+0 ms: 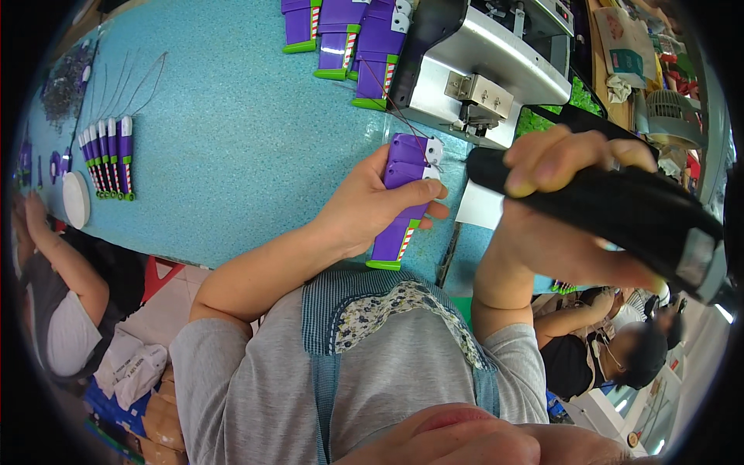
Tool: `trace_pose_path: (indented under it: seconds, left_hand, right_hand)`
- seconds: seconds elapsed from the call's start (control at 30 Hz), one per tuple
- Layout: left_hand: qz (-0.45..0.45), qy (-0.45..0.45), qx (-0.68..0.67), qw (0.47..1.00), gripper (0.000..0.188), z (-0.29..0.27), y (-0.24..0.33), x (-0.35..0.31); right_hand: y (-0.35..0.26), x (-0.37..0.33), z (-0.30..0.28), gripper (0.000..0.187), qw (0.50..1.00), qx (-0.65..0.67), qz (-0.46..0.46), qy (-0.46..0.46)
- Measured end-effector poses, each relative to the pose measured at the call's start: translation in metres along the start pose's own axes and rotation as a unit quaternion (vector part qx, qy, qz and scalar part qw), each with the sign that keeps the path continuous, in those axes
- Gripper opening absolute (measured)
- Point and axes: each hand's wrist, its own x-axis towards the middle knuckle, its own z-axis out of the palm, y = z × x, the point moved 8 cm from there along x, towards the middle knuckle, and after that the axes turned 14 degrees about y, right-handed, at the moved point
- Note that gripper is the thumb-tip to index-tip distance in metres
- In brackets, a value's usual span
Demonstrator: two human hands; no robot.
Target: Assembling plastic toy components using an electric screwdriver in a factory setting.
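My left hand (358,203) is closed around a purple toy wing panel (397,239) with a green end and a red-and-white striped edge. A light grey piece (435,150) sits at the panel's upper right side, and thin dark wires run from there up toward the machine. My right hand (554,205) is wrapped around a black electric screwdriver (620,203), held up to the right and slightly blurred. Its narrow end points left at the panel's grey piece; I cannot tell whether the tip touches it.
A silver-and-black benchtop machine (446,68) stands behind the panel. Several similar purple panels (377,46) lie to its left. Farther left are several slim purple pieces with wires (108,155) and a white round object (76,200). Other people sit at left and right.
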Motion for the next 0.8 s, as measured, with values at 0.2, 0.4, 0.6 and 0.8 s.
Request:
trace_pose_path:
  seconds: [0.2,0.4,0.6,0.8]
  left_hand:
    - [-0.032,0.028,0.008,0.999,0.038,-0.005,-0.008,0.002]
    - [0.002,0.029,-0.018,0.999,0.042,-0.009,-0.005,0.005]
    - [0.011,0.033,-0.025,0.999,0.046,-0.008,-0.008,0.004]
    - [0.015,0.054,-0.027,0.998,0.045,-0.011,-0.01,0.007]
  right_hand:
    - [0.015,0.03,-0.015,0.098,0.998,0.046,-0.003,-0.039]
    - [0.0,-0.009,-0.002,0.09,0.999,0.02,0.014,0.025]
    - [0.006,-0.029,0.009,0.095,0.999,-0.036,0.02,0.009]
    - [0.01,-0.033,0.005,0.094,1.0,-0.014,-0.001,0.017]
